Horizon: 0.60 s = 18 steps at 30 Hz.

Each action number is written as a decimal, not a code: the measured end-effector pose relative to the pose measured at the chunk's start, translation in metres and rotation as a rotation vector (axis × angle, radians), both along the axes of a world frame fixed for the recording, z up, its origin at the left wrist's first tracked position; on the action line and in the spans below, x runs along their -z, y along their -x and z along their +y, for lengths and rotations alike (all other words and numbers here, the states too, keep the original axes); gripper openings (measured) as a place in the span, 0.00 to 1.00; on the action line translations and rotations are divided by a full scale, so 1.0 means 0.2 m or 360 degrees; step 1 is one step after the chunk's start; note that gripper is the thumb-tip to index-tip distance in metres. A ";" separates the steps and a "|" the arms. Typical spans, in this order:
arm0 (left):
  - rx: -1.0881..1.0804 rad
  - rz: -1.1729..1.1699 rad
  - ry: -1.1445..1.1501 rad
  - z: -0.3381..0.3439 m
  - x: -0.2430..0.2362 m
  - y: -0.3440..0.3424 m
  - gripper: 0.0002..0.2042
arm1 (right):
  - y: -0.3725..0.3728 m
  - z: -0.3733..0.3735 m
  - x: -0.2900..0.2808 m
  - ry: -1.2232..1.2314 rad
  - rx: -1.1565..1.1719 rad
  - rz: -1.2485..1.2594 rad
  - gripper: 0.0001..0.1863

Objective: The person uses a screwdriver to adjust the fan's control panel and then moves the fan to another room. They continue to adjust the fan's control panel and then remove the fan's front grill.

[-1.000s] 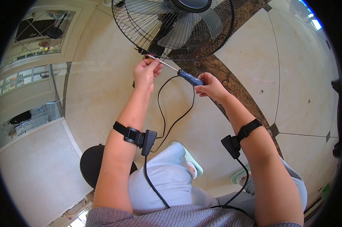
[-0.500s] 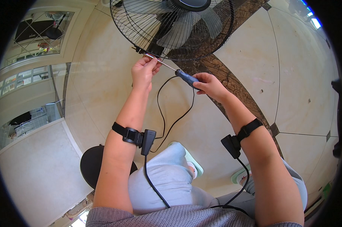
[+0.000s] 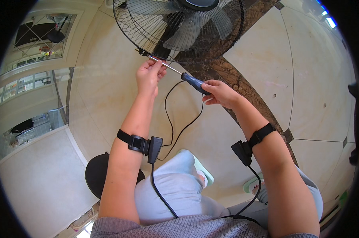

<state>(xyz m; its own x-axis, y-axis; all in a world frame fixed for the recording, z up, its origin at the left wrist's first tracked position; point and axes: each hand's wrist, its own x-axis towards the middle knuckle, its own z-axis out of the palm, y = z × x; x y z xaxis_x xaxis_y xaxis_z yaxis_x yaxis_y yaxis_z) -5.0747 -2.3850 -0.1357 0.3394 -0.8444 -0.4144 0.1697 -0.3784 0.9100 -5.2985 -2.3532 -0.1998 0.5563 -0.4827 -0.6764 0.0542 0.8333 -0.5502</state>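
Observation:
An electric fan [image 3: 191, 33] with a black wire cage and grey blades is at the top of the view. My right hand [image 3: 220, 93] grips the blue handle of a screwdriver [image 3: 193, 82]. Its metal shaft slants up and left to a small black clip [image 3: 143, 52] on the cage's lower rim. My left hand [image 3: 149, 77] is closed, with thumb and fingers pinching the shaft near its tip, just below the rim. Whether the tip sits in a screw is too small to tell.
A thin black cable [image 3: 172, 131] loops over the tiled floor [image 3: 243, 135] below the fan. A round black seat [image 3: 97, 174] stands by my left arm, beside a pale panel [image 3: 36, 178]. A brown marble band [image 3: 243, 83] crosses the floor. Straps with black boxes circle both forearms.
Both hands and the screwdriver have shifted slightly left. The fan cage has moved a little left too. My right fingers have changed their hold on the handle slightly.

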 end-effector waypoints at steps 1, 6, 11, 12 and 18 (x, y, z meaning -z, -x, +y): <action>-0.0013 -0.0003 -0.0007 0.00 0.00 0.00 0.06 | 0.00 0.00 0.01 0.0037 0.0074 -0.0032 0.19; -0.0002 -0.0049 -0.0207 0.00 0.01 0.00 0.07 | -0.02 -0.01 0.04 0.0177 0.0293 -0.0018 0.16; 0.0039 -0.0070 -0.0093 -0.01 0.03 -0.02 0.06 | -0.04 -0.01 0.01 0.0512 0.0125 0.0157 0.17; 0.0035 -0.0103 -0.0092 -0.01 0.02 -0.02 0.06 | -0.04 0.00 -0.01 0.0400 0.0148 0.0090 0.18; 0.0019 0.0031 -0.0038 0.00 0.02 -0.01 0.04 | -0.04 0.00 -0.04 0.0230 0.0065 0.0005 0.19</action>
<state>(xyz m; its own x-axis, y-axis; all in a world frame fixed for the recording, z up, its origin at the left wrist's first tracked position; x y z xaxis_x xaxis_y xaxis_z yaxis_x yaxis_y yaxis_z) -5.0718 -2.3853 -0.1387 0.3212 -0.8380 -0.4411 0.1825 -0.4022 0.8972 -5.2903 -2.3537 -0.1922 0.5320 -0.5973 -0.6002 0.0844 0.7427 -0.6643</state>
